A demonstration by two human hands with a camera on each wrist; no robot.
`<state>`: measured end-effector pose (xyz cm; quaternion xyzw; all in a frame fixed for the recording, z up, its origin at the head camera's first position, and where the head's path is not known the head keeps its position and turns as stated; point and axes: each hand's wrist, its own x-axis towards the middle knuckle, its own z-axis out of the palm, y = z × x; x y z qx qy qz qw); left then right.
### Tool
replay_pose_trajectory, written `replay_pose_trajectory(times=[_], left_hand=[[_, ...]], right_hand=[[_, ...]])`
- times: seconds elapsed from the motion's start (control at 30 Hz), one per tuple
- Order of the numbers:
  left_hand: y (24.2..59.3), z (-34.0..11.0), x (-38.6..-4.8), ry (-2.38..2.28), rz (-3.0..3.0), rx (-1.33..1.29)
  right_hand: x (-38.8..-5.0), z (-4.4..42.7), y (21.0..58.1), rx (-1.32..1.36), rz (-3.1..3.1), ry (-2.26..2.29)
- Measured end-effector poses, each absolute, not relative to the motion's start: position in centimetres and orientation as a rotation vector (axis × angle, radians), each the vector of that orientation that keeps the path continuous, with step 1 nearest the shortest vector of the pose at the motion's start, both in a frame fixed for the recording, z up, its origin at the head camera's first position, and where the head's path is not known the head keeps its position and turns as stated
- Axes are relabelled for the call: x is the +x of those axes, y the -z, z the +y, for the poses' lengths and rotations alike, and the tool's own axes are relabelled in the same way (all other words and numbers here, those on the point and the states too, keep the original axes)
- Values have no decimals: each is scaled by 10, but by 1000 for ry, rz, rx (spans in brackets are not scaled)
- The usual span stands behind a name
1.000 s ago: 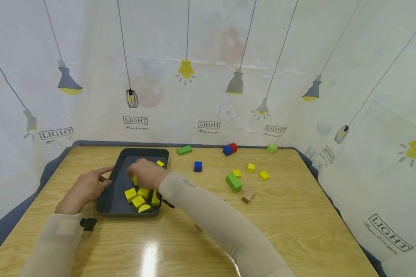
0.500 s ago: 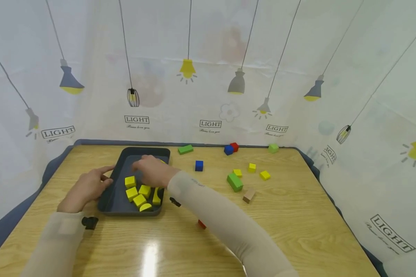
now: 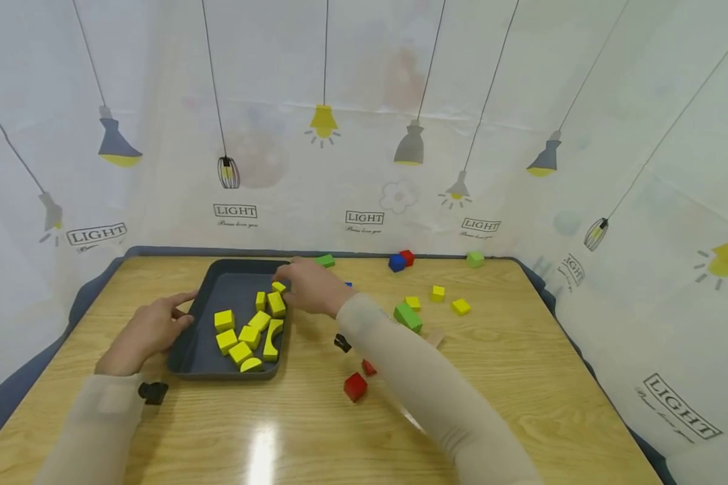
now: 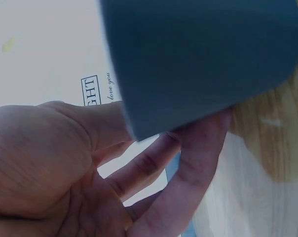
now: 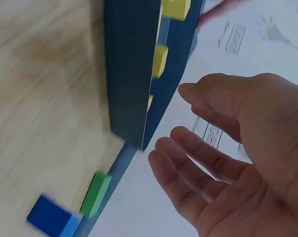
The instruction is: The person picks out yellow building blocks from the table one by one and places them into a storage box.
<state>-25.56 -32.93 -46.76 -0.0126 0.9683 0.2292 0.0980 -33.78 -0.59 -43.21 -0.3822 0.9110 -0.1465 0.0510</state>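
Observation:
A dark grey tray (image 3: pixel 197 337) stands on the left of the table with several yellow blocks (image 3: pixel 249 336) inside. My left hand (image 3: pixel 152 331) grips its left side; in the left wrist view the thumb and fingers of that hand (image 4: pixel 154 168) pinch the tray wall (image 4: pixel 203 59). Over the tray's back right edge, my right hand (image 3: pixel 312 286) is near a small yellow block (image 3: pixel 278 287). In the right wrist view the fingers of this hand (image 5: pixel 208 148) are spread and relaxed beside the tray (image 5: pixel 131 74), holding nothing.
Two red blocks (image 3: pixel 355 387) lie in front of the right forearm. To the right are a green block (image 3: pixel 408 317), three yellow blocks (image 3: pixel 438 293) and a partly hidden wooden block (image 3: pixel 435 337). Blue, red and green blocks (image 3: pixel 397 263) sit along the back edge.
My right hand has moved from the middle of the tray to its back right edge, uncovering more yellow blocks. My left hand stays at the tray's left side.

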Motion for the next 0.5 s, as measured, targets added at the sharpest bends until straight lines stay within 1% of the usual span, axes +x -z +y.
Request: replay_pose_trajectory(times=[0.33,0.5], left_hand=[[468,-331,-253,-678,2858,-18],[467,-330,-254,-700,2852,-20]], right_hand=[[-354,55,430,-1044,2838,530],[-357,93,432,-897,2896,593]])
